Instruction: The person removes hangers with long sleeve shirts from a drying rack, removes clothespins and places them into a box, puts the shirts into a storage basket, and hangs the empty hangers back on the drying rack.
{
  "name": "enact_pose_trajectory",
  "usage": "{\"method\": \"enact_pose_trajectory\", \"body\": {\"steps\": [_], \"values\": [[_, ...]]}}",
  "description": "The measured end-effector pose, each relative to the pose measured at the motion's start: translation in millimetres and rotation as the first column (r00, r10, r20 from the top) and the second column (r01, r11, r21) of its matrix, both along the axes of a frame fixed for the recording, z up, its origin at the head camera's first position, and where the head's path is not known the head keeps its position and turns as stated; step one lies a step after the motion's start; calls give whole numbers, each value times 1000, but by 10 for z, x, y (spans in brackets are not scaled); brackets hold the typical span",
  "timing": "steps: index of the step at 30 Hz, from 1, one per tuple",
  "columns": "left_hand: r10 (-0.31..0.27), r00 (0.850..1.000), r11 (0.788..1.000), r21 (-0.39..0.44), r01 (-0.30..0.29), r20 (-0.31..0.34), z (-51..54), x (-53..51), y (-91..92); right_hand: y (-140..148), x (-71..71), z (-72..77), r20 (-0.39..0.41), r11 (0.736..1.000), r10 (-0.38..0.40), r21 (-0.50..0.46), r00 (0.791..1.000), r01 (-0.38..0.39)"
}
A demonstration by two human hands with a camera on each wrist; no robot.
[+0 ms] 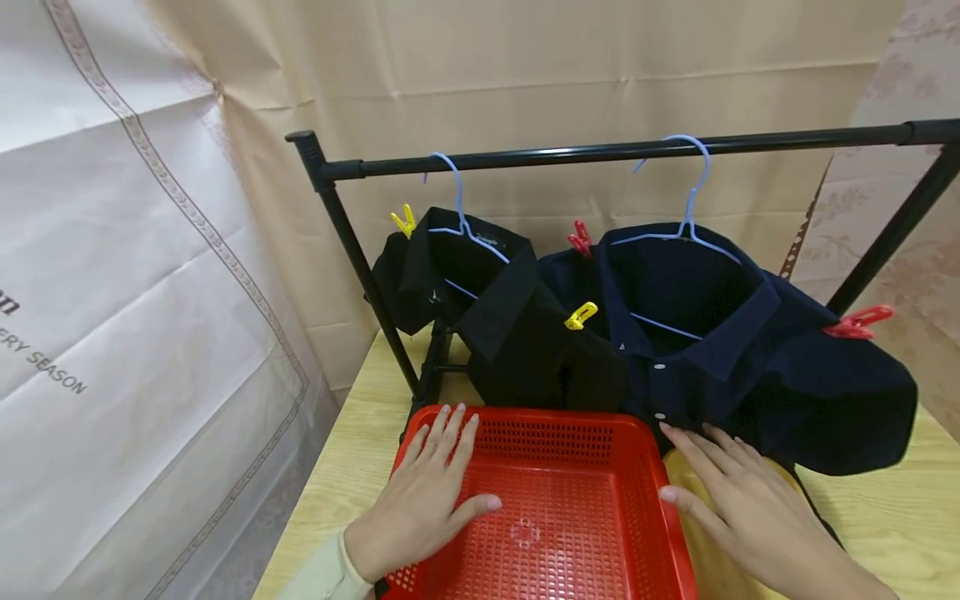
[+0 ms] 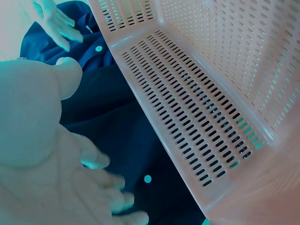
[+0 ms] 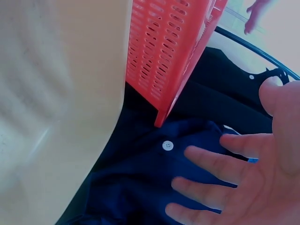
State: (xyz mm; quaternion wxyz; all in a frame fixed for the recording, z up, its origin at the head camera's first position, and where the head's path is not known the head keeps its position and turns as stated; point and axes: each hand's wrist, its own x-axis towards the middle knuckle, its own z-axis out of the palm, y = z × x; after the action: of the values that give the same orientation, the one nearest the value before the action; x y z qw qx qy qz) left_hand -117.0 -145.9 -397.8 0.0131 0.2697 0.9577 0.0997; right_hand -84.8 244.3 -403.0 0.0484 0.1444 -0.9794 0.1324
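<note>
My left hand (image 1: 427, 492) is over the left side of an empty red plastic basket (image 1: 540, 508), its fingers straight and spread. Whether it touches the rim cannot be told. To the basket's right, my right hand (image 1: 750, 508) hovers or rests above a yellow basin (image 1: 703, 575), with fingers extended near the front of a navy shirt (image 1: 810, 375). Neither hand holds anything. In the right wrist view the palm (image 3: 262, 173) faces the shirt's white button (image 3: 168, 146). A black shirt (image 1: 517, 342) hangs behind the basket.
Both shirts hang on blue hangers (image 1: 459, 196) from a black rack bar (image 1: 555, 156). Yellow clips (image 1: 581, 316) and red clips (image 1: 859, 322) grip their shoulders and sleeves. The rack stands on a wooden table (image 1: 330, 492), with beige cloth (image 1: 525, 75) behind.
</note>
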Motion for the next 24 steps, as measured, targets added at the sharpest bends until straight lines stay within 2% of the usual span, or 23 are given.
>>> {"method": "enact_pose_trajectory", "body": {"steps": [4,7,10,13,17,20,24], "values": [[-35,999,999,39,33,27,16,-30,-36,-36,-20,2,5,1000,-29,-10,1000,29],[-41,999,995,96,39,12,39,-67,-71,-80,-59,15,6,998,-43,-44,999,43],[-52,999,982,181,53,-9,73,-127,-113,-130,-103,45,-51,996,-38,-83,998,34],[-80,997,961,266,73,14,85,-183,-158,-165,-117,81,-117,996,-27,-85,993,17],[-100,994,923,377,77,42,85,-270,-213,-192,-141,131,-175,997,-23,-82,984,9],[-82,996,887,458,54,40,93,-337,-246,-196,-156,165,-205,995,-21,-96,979,1],[-33,999,852,524,8,37,106,-422,-295,-199,-177,211,-238,993,-20,-114,971,-8]]}}
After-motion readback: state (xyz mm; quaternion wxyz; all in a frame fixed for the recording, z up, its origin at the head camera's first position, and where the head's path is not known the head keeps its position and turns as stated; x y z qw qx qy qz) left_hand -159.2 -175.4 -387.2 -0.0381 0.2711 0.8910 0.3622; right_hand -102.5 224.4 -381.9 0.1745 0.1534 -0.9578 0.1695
